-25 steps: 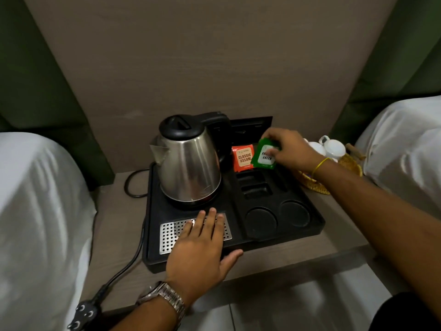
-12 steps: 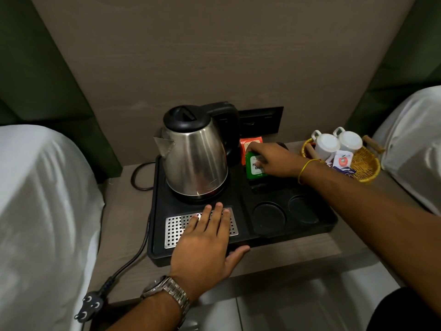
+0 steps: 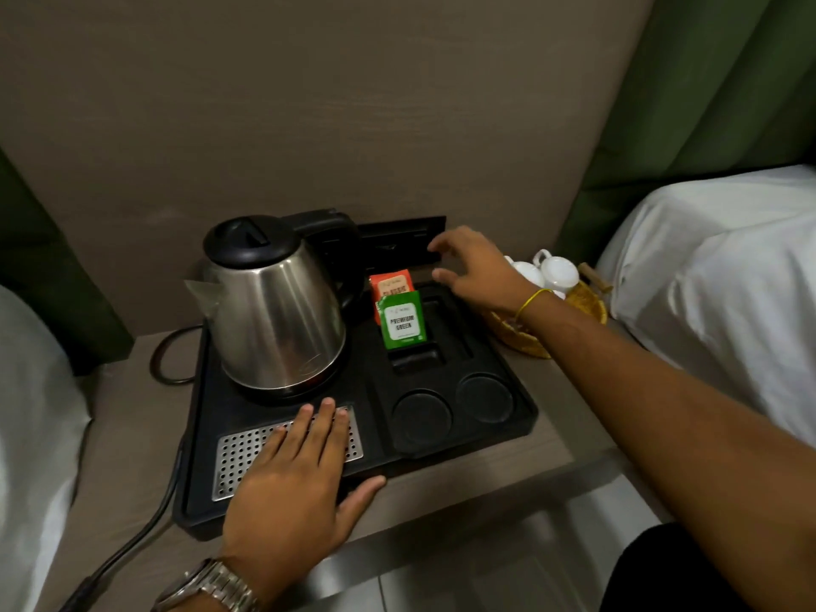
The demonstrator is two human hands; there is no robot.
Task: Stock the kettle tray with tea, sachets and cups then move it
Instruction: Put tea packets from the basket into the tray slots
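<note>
The black kettle tray (image 3: pixel 525 417) sits on a wood-grain bedside table (image 3: pixel 521 466), against a taupe wall panel (image 3: pixel 353 103) between two white-sheeted beds (image 3: pixel 728 276). Green tea sachet (image 3: pixel 402 320) stands before the orange one (image 3: pixel 391 282). Left hand (image 3: pixel 287 479) lies flat, holding nothing, on the perforated metal grille (image 3: pixel 238 457); right hand (image 3: pixel 477 271) hovers spread and empty, near white cups (image 3: pixel 558 271) in a wicker basket (image 3: pixel 587 302).

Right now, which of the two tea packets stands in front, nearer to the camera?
The green packet; it overlaps the orange packet standing behind it.
</note>
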